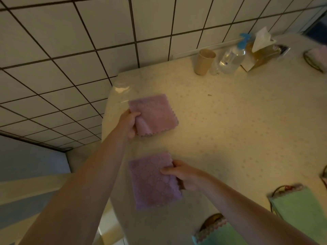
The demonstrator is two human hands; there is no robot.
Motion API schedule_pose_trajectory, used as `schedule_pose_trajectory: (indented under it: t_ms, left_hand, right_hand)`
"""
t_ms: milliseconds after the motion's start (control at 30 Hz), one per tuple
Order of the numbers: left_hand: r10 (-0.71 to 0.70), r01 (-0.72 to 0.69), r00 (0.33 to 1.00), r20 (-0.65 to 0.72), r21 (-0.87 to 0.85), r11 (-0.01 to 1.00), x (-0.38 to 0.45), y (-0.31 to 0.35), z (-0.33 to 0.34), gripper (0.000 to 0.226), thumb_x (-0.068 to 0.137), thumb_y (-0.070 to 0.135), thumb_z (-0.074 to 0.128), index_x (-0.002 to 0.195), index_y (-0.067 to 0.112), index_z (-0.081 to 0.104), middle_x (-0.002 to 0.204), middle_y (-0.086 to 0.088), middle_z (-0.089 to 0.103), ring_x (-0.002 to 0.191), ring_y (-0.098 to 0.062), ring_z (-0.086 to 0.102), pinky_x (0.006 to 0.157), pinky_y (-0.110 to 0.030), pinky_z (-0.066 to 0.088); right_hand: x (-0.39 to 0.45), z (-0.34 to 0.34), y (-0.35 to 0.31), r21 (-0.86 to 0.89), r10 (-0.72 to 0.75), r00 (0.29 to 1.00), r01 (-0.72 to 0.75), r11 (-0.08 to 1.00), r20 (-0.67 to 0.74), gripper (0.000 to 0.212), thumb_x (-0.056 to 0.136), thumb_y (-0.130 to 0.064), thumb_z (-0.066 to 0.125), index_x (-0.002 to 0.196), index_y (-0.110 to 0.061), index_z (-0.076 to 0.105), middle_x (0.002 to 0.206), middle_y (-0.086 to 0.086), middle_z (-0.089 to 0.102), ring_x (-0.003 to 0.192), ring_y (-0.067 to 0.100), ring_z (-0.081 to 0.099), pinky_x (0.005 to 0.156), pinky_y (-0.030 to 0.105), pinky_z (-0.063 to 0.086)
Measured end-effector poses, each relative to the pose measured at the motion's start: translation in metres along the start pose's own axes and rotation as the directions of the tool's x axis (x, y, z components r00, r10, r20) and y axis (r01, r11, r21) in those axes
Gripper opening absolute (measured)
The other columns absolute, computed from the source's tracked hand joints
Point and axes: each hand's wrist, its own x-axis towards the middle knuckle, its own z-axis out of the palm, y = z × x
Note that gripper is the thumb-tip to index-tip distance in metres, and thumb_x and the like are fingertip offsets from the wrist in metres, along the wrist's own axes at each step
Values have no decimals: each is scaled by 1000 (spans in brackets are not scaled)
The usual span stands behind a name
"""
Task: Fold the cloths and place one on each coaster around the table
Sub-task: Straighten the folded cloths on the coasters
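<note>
Two folded purple cloths lie near the table's left edge. My left hand (130,123) pinches the near corner of the far purple cloth (155,110), lifting that corner a little. My right hand (180,175) grips the right edge of the near purple cloth (150,181). A green cloth (300,207) lies on a dark-rimmed coaster (281,189) at the right. Another green cloth (221,236) covers a coaster (210,219) at the bottom, partly hidden by my right arm. A pale cloth (318,52) rests on a coaster (313,63) at the far right.
The table (238,121) has a pale dotted cover. At its back stand a paper cup (204,61), a water bottle with a blue cap (231,58) and a tissue box (261,53). A coaster rim (324,175) shows at the right edge. Tiled floor (62,59) lies to the left.
</note>
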Motion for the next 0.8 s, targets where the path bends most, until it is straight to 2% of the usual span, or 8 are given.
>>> schedule_pose_trajectory:
  t_ms: [67, 200, 333, 467, 567, 633, 733, 800]
  left_hand:
    - [5, -1, 997, -77, 51, 999, 5, -2, -8, 35, 92, -3, 47, 125, 5, 54, 123, -15, 62, 95, -22, 64, 73, -32, 53]
    - [27, -27, 998, -53, 16, 1000, 6, -5, -16, 34, 94, -4, 47, 126, 5, 51, 123, -14, 60, 96, -21, 63, 78, -34, 53]
    - [43, -45, 997, -68, -21, 999, 6, -9, -22, 33, 95, -3, 46, 127, 5, 49, 121, -13, 59, 96, -22, 62, 82, -36, 52]
    - [48, -49, 994, -99, -2, 999, 6, -9, -25, 28, 94, 0, 51, 121, 6, 50, 119, -12, 59, 101, -25, 61, 83, -38, 51]
    - [94, -85, 981, -172, 62, 994, 6, -8, -28, 35, 90, 1, 58, 124, 6, 49, 116, -10, 60, 98, -22, 62, 83, -38, 54]
    - [134, -114, 971, -200, 107, 988, 8, -9, -32, 41, 89, 1, 60, 127, 6, 49, 119, -10, 60, 101, -24, 62, 87, -40, 53]
    - [248, -177, 935, -254, 271, 946, 6, -10, -36, 42, 86, 6, 65, 125, 9, 50, 118, -8, 62, 96, -20, 62, 86, -37, 53]
    - [414, -251, 871, -264, 484, 838, 3, -13, -36, 46, 82, 11, 69, 124, 13, 51, 116, -2, 62, 98, -17, 61, 85, -31, 51]
  right_hand:
    - [2, -4, 10, -1, 8, 1000, -8, 1000, -12, 47, 85, -12, 67, 128, -20, 49, 119, 10, 64, 104, 27, 64, 91, 50, 51]
    - [5, -9, 15, 54, 13, 999, -15, 998, 33, 48, 86, -8, 65, 129, -21, 48, 124, 9, 61, 108, 27, 63, 91, 49, 51]
    - [5, -13, 12, -4, 28, 999, -28, 1000, 24, 65, 70, -18, 74, 129, -18, 48, 123, 11, 61, 109, 29, 62, 91, 51, 51]
    - [1, -12, 9, -151, -14, 1000, 13, 988, -5, 63, 74, -17, 69, 132, -17, 45, 124, 11, 59, 106, 25, 61, 71, 33, 54]
    - [-1, -11, 10, -144, -33, 998, 27, 989, -45, 48, 85, -10, 64, 130, -16, 47, 120, 9, 60, 103, 23, 62, 73, 32, 54]
    - [-4, -11, 8, -128, -75, 995, 67, 989, -61, 37, 90, -5, 58, 124, -15, 50, 110, 6, 63, 92, 18, 64, 65, 25, 54]
    - [-4, -10, 0, -420, -199, 974, 138, 897, -105, 31, 89, -6, 57, 119, -13, 53, 106, 4, 62, 94, 18, 61, 72, 27, 54]
    - [0, -6, -2, -626, -313, 936, 147, 766, -163, 31, 84, -9, 59, 115, -9, 52, 106, 6, 62, 97, 21, 59, 81, 34, 48]
